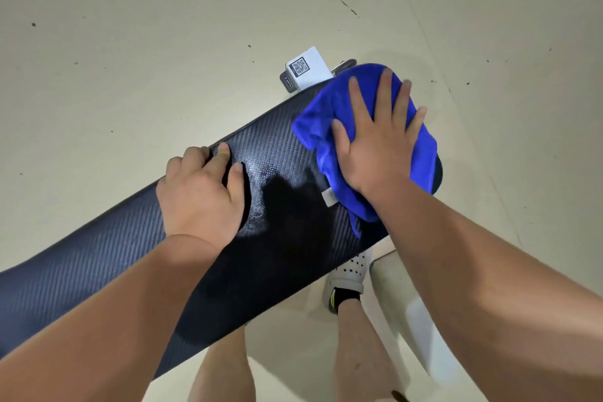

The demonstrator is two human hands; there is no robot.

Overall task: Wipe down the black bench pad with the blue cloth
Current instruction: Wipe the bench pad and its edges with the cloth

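1. While the black bench pad [130,254] runs slantwise across the view from lower left to upper right, the blue cloth [329,127] lies bunched on its far right end.
2. The right hand [378,143] lies flat on top of the cloth, palm down and fingers spread wide; it presses on the fabric and does not grip it.
3. The cloth shows beyond the fingertips at the pad's rounded end and hangs out under the wrist, where a small white tag [329,197] sticks out.
4. The left hand [202,192] is set on the pad's far edge, just beside the cloth but not touching it, with the fingers curled over the rim and the thumb resting on the top surface.
5. Between the two hands the pad's woven surface carries a pale sheen.
6. Past the pad's end, a white frame part with a QR label [300,66] stands on the beige floor [163,26].
7. Below the pad a white perforated shoe [349,274] and bare legs are visible.
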